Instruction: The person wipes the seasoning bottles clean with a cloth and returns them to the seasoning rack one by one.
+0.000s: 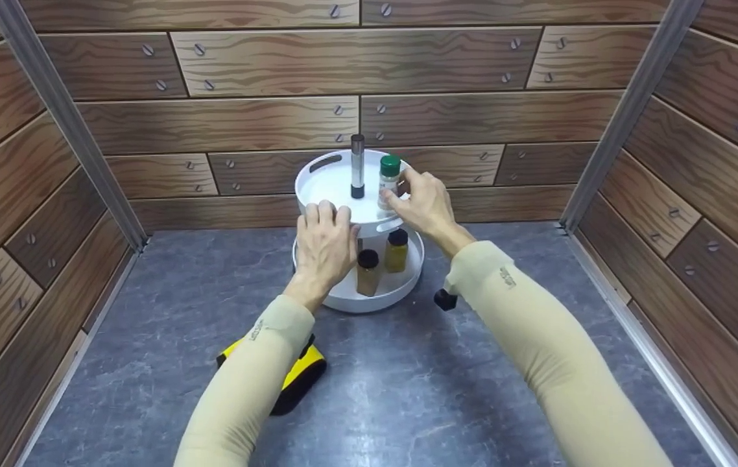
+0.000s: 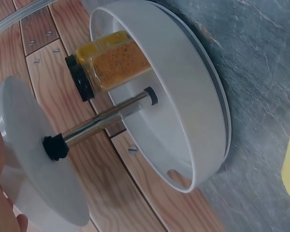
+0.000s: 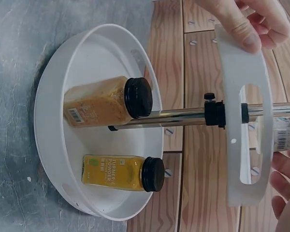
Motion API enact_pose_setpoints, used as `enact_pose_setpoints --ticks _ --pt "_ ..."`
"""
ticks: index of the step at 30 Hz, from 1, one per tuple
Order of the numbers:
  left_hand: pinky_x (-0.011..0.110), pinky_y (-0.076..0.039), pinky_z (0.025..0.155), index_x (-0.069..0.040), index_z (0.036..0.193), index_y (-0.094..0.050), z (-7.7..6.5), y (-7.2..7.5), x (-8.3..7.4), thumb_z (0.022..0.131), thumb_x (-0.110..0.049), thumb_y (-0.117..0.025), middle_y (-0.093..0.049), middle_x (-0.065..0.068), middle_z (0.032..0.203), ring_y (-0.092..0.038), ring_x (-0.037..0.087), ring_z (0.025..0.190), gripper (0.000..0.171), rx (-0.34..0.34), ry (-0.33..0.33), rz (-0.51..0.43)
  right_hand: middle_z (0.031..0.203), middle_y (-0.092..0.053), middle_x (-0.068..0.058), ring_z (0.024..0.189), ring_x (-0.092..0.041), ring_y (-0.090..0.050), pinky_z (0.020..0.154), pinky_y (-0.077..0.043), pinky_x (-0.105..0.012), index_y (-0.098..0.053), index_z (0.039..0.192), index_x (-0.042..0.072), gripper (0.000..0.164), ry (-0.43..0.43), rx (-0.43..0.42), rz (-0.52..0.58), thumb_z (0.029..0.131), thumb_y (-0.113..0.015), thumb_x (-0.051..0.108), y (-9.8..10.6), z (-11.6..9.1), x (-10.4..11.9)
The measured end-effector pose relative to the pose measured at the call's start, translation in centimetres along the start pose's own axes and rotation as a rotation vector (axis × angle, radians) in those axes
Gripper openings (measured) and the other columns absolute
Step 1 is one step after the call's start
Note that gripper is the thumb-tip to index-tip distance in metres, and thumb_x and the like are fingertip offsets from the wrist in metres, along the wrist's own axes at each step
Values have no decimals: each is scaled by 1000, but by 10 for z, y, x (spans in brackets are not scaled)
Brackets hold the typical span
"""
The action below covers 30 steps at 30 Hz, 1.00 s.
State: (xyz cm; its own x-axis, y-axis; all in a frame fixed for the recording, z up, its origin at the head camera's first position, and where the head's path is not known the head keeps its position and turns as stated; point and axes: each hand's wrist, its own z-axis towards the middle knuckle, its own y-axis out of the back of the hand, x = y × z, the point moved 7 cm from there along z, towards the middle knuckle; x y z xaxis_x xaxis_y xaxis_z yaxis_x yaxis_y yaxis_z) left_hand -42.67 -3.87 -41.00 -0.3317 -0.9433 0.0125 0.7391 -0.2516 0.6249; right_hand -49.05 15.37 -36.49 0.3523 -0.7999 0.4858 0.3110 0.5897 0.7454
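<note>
A white two-tier rotating tray stands near the back wall, its upper tier [image 1: 327,185] joined to its lower tier [image 1: 369,303] by a metal post [image 2: 101,118]. At the near left rim of the upper tier, my left hand [image 1: 323,250] grips the edge, thumb outside and fingers over it. My right hand [image 1: 427,202] holds a green-capped spice jar [image 1: 389,183] upright over the right side of that tier. Below, a black-capped turmeric powder jar [image 3: 113,171] and a black-capped jar of orange-brown seasoning [image 3: 96,101] stand on the lower tier.
Under my left forearm lies a yellow and black object [image 1: 301,373]. A small black item [image 1: 445,299] shows beside the right sleeve. Wood-patterned walls [image 1: 356,61] with metal corner posts enclose the grey marbled surface [image 1: 382,389] at the back and sides.
</note>
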Motion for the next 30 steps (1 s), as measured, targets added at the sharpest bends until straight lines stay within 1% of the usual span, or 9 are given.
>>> enact_pose_setpoints --ticks 3,8,10,14,18,22,26,28,30 --pt "48 -48 83 -8 109 -60 -1 0 2 107 -40 -63 -60 16 111 -55 38 103 33 -2 -12 -14 115 -79 -18 101 -33 -66 96 -52 -50 -75 124 6 47 -29 38 -15 102 -75 47 -5 -1 -2" --pt "48 -48 85 -7 111 -60 -2 0 9 108 -39 -62 -58 16 112 -53 38 105 32 13 -34 -43 115 -82 -14 103 -35 -70 108 -47 -52 -76 120 6 46 -55 57 -26 100 -75 48 -10 -3 -6" --pt "48 -49 86 -7 112 -59 -2 0 12 109 -39 -59 -58 16 113 -53 38 106 32 31 -42 -43 116 -83 -14 105 -35 -71 111 -44 -52 -77 119 6 46 -66 62 -21 100 -75 48 -13 -4 -6" --pt "50 -51 88 -7 113 -59 -2 -1 17 111 -38 -57 -58 17 115 -54 39 107 32 64 -59 -47 116 -84 -13 109 -34 -73 114 -43 -53 -77 118 7 47 -90 63 -4 98 -75 50 -15 -6 -8" --pt "50 -52 88 -6 114 -59 0 -3 21 111 -36 -57 -59 18 116 -55 39 107 31 77 -73 -50 116 -85 -12 111 -35 -75 115 -45 -54 -78 117 8 48 -84 64 -14 97 -77 52 -14 -6 -8" --pt "50 -51 87 -6 115 -59 1 -2 25 112 -37 -57 -60 18 116 -56 39 106 31 93 -82 -37 121 -83 -11 117 -36 -73 113 -50 -53 -78 124 10 54 -84 91 -16 96 -78 56 -11 -8 -10" --pt "50 -52 87 -6 117 -60 2 1 34 111 -39 -60 -62 18 117 -58 40 107 34 116 -74 -43 133 -76 -13 126 -35 -65 114 -50 -54 -74 137 12 63 -91 99 -4 97 -78 61 -2 -13 -14" --pt "51 -54 88 -6 121 -62 2 3 43 110 -40 -62 -64 18 120 -60 40 110 36 129 -48 -60 137 -74 -15 127 -35 -62 115 -48 -55 -71 142 11 65 -69 82 -7 98 -77 59 6 -15 -17" --pt "53 -55 90 -5 124 -63 0 5 55 110 -40 -63 -66 19 124 -62 41 114 38 141 -3 -84 141 -74 -16 129 -36 -63 116 -47 -56 -70 144 10 64 -30 51 -15 100 -77 55 14 -18 -20"
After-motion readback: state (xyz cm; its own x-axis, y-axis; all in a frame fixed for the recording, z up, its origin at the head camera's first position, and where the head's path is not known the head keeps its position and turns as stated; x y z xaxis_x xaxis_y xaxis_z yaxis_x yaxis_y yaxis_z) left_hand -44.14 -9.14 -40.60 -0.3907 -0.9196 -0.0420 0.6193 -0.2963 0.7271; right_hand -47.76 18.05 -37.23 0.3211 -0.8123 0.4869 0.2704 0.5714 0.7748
